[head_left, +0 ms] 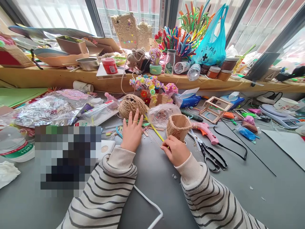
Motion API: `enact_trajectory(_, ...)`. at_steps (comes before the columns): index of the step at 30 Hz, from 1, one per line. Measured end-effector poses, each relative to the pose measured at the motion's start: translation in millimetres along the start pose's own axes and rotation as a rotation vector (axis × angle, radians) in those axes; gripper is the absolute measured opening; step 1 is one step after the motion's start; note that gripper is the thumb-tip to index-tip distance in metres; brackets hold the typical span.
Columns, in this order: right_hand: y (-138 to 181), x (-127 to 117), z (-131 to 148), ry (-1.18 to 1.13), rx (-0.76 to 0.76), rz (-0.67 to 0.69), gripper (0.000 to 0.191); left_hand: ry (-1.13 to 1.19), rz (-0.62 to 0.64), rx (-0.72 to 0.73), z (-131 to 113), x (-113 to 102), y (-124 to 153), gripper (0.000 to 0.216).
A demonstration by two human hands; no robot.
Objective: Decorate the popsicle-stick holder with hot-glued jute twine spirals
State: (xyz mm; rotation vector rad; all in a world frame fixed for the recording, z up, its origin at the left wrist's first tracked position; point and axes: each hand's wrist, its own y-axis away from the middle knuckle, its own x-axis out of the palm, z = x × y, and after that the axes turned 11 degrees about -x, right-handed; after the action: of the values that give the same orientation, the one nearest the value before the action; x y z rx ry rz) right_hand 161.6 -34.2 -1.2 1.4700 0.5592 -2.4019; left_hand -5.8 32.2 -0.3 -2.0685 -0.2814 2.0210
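A ball of jute twine [132, 106] sits on the grey table, and my left hand [132, 132] lies over its near side with fingers spread. Closed in a pinch, my right hand [175, 151] is to the right, with a thin strand of twine running to its fingertips. Just beyond that hand stands a small twine-wrapped container [177, 127], open at the top. A yellow strip [156, 131] stretches from beside the ball towards my right fingers.
Right of the container lie a pink glue gun [206, 132] with a black cord and black-handled scissors [212, 157]. A clear bag of beads [162, 115] is behind. A white cable [150, 202] crosses the front. Crowded craft supplies line the window ledge [105, 83].
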Motion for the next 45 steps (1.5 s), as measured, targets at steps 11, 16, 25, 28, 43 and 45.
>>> enact_trajectory(11, 3, -9, 3, -0.024, -0.057, 0.090, 0.010, 0.083, -0.065, 0.027, 9, 13, -18, 0.055)
enact_trajectory(16, 7, -15, -2, -0.068, -0.072, 0.109, 0.009, 0.140, -0.152, -0.006, 16, 14, -25, 0.056)
enact_trajectory(25, 17, -27, -12, -0.196, -0.142, 0.065, 0.010, 0.125, -0.299, -0.137, 14, 8, -22, 0.056)
enact_trajectory(28, 18, -29, -12, -0.210, -0.148, 0.058, 0.010, 0.103, -0.265, -0.069, 13, 7, -21, 0.054)
enact_trajectory(43, 21, -30, -17, -0.204, -0.178, 0.137, 0.009, 0.154, -0.161, 0.028, 15, 16, -21, 0.055)
enact_trajectory(45, 21, -29, -19, -0.206, -0.172, 0.140, 0.009, 0.174, -0.149, 0.038, 14, 15, -20, 0.053)
